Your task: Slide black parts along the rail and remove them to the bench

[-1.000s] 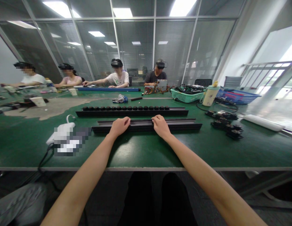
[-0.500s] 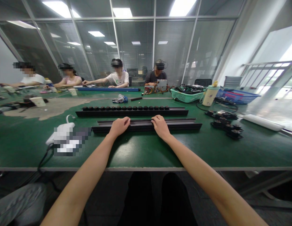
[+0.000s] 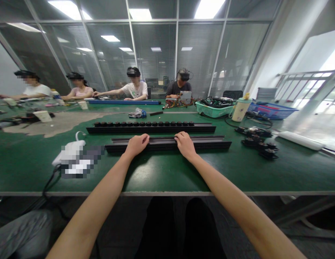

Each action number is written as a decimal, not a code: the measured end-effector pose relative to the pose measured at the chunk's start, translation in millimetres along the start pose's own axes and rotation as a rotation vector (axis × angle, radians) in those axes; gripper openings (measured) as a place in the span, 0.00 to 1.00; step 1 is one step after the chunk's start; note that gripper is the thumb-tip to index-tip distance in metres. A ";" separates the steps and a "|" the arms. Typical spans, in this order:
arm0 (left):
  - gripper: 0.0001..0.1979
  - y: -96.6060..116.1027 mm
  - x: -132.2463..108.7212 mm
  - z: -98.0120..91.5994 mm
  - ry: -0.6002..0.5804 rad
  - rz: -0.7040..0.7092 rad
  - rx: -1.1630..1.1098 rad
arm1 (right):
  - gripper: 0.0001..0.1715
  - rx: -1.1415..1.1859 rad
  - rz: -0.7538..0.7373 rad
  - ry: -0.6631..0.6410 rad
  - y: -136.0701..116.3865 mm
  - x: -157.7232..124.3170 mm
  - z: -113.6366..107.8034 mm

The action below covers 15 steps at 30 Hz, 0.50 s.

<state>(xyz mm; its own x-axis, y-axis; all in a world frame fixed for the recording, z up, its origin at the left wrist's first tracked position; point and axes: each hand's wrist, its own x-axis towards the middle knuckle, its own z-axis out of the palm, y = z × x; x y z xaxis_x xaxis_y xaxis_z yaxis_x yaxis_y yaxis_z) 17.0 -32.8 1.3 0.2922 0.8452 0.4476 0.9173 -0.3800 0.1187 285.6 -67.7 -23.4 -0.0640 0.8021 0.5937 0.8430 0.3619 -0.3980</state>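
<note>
A long black rail (image 3: 162,145) with a grey channel along its top lies crosswise on the green table in front of me. My left hand (image 3: 137,144) is closed over the rail left of its middle, fingers curled onto the far side. Right of the middle, my right hand (image 3: 185,144) grips the same rail with bent fingers. Between the two hands a stretch of the channel shows bare. Just behind it lies a second black rail (image 3: 151,129), parallel, carrying a row of several small black round-topped parts (image 3: 143,124).
Several black parts (image 3: 260,142) lie in a cluster at the right. Behind them stand a cream tumbler (image 3: 241,109) and a green basket (image 3: 214,109) of cables. A white device (image 3: 71,149) with a cable sits left. People work across the table (image 3: 167,180).
</note>
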 end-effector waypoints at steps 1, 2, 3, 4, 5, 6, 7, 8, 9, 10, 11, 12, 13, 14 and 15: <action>0.22 -0.1 0.0 0.0 0.000 -0.001 -0.001 | 0.15 -0.004 0.003 -0.001 -0.4 -0.2 -0.4; 0.22 -0.2 0.1 0.0 0.000 -0.001 -0.003 | 0.15 -0.009 0.005 -0.002 -0.8 -0.3 -0.9; 0.22 -0.4 0.2 0.1 0.000 0.000 -0.006 | 0.15 -0.014 0.008 -0.005 -1.4 -0.5 -1.3; 0.22 -0.6 0.2 0.2 0.001 0.002 -0.008 | 0.15 -0.019 0.010 -0.007 -1.9 -0.7 -1.8; 0.22 -0.8 0.2 0.3 0.001 0.004 -0.010 | 0.15 -0.023 0.011 -0.010 -2.5 -0.8 -2.3; 0.22 -1.0 0.2 0.3 0.002 0.004 -0.009 | 0.16 -0.026 0.011 -0.014 -3.0 -0.9 -2.7; 0.22 -1.1 0.2 0.3 0.002 0.004 -0.005 | 0.16 -0.030 0.012 -0.016 -3.5 -1.0 -3.2; 0.22 -1.2 0.1 0.3 0.001 0.003 -0.001 | 0.16 -0.033 0.014 -0.019 -3.9 -1.0 -3.6; 0.22 -1.1 -0.1 0.1 0.000 0.001 0.005 | 0.16 -0.037 0.016 -0.021 -4.3 -1.0 -4.0; 0.22 -1.0 -0.2 -0.1 -0.001 0.000 0.009 | 0.16 -0.041 0.020 -0.022 -4.6 -1.0 -4.3; 0.22 -0.8 -0.4 -0.3 -0.002 -0.001 0.010 | 0.16 -0.044 0.024 -0.023 -4.8 -1.0 -4.6; 0.22 -0.5 -0.6 -0.6 -0.003 -0.001 0.009 | 0.16 -0.048 0.029 -0.023 -5.0 -1.0 -4.8; 0.22 -0.1 -0.7 -0.9 -0.003 -0.001 0.006 | 0.16 -0.052 0.033 -0.023 -5.1 -0.9 -5.1; 0.22 0.3 -0.8 -1.2 -0.003 -0.003 0.003 | 0.16 -0.057 0.036 -0.023 -5.0 -0.9 -5.3; 0.21 0.7 -0.8 -1.4 -0.004 -0.005 0.000 | 0.16 -0.063 0.039 -0.023 -5.0 -0.7 -5.7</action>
<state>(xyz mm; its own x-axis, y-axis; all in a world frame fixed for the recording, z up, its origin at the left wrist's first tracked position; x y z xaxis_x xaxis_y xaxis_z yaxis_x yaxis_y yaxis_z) 17.1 -34.3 2.3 0.2882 0.8485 0.4437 0.9189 -0.3754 0.1210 284.5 -72.8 -17.9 -0.0426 0.8261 0.5619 0.8769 0.3004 -0.3752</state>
